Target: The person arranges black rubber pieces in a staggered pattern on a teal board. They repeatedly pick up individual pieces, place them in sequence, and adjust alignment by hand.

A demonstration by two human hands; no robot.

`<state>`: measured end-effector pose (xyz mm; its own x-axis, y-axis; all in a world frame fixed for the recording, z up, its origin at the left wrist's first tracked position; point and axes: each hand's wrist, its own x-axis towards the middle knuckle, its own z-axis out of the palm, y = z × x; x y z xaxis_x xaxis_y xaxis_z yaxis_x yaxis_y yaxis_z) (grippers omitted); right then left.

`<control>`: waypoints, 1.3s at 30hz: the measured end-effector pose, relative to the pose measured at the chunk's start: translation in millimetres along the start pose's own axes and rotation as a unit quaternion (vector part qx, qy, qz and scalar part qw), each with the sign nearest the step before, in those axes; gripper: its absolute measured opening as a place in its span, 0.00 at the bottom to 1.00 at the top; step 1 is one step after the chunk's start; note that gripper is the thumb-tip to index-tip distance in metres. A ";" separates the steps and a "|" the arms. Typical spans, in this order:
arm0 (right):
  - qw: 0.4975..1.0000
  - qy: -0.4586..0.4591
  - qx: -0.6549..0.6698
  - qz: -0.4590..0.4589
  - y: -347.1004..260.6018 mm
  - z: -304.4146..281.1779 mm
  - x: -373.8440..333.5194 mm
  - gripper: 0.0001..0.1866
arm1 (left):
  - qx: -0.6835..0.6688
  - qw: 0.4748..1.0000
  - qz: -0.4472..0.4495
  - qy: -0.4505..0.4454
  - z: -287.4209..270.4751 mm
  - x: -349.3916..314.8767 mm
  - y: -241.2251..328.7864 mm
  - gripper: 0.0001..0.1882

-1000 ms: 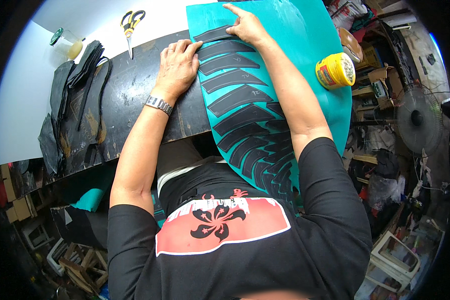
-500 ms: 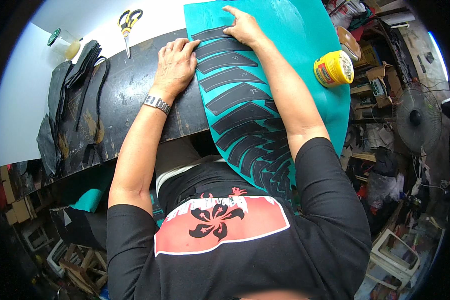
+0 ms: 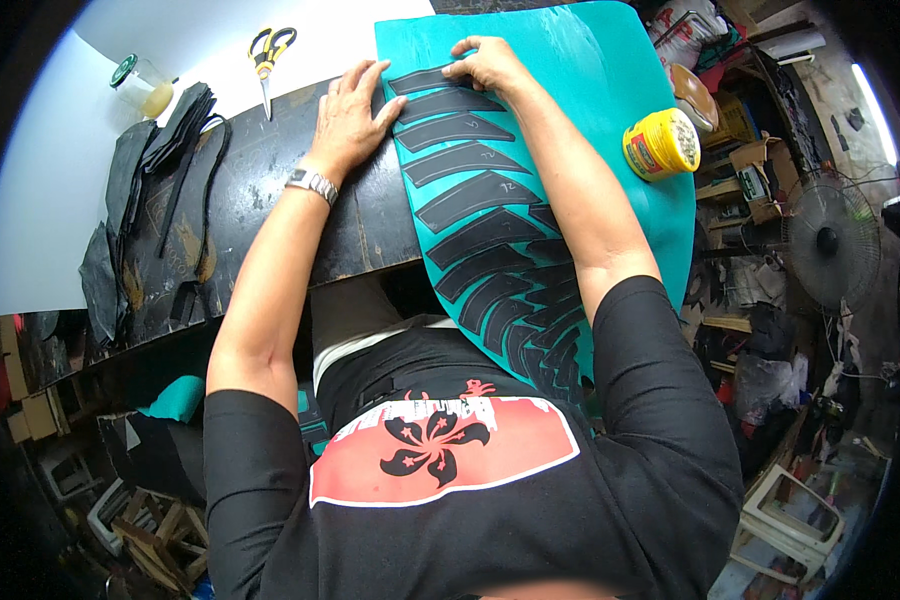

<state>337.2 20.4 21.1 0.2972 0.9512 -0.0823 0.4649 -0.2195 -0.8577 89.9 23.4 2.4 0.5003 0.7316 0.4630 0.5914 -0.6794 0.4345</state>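
Observation:
A teal sheet (image 3: 570, 60) carries a row of black cut strips (image 3: 458, 160), long curved pieces with pale outlines, overlapping in the part nearest my body. My left hand (image 3: 355, 115) lies at the sheet's left edge with its fingers stretched out and its thumb apart, the thumb tip by the second strip from the far end. My right hand (image 3: 490, 66) is over the right end of the farthest strip (image 3: 417, 81). Its thumb rests on that strip and its index finger is bent above, with a gap between them. The other right fingers are partly hidden.
On the sheet's right side stands a yellow tub (image 3: 662, 145). Yellow-handled scissors (image 3: 267, 68) and a glass jar (image 3: 148, 90) lie beyond the dark worktable (image 3: 270, 190). Black material scraps (image 3: 130, 190) are piled on its left. A fan (image 3: 828, 240) stands at right.
My left hand has shifted slightly away from me and spread its fingers and thumb. My right index finger, stretched forward before, has bent back toward the farthest strip.

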 end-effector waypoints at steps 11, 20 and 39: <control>0.845 0.065 -0.243 -0.472 -64.2 41.5 -70.3 0.15 | 0.148 0.982 0.058 -0.097 7.2 19.4 -16.5 0.42; 0.841 0.107 -0.176 -0.500 -98.2 17.2 -91.5 0.18 | 0.138 0.989 0.017 -0.050 9.8 9.2 -17.1 0.47; 0.914 -0.085 0.362 -0.164 -9.3 25.7 -19.4 0.36 | 0.099 0.991 -0.011 -0.095 9.2 15.3 -22.5 0.47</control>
<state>305.7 9.6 17.6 0.0779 0.9734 0.2153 -0.1853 0.2264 -0.9563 90.0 50.4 -7.4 0.5845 0.7566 0.2931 0.7063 -0.6523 0.2751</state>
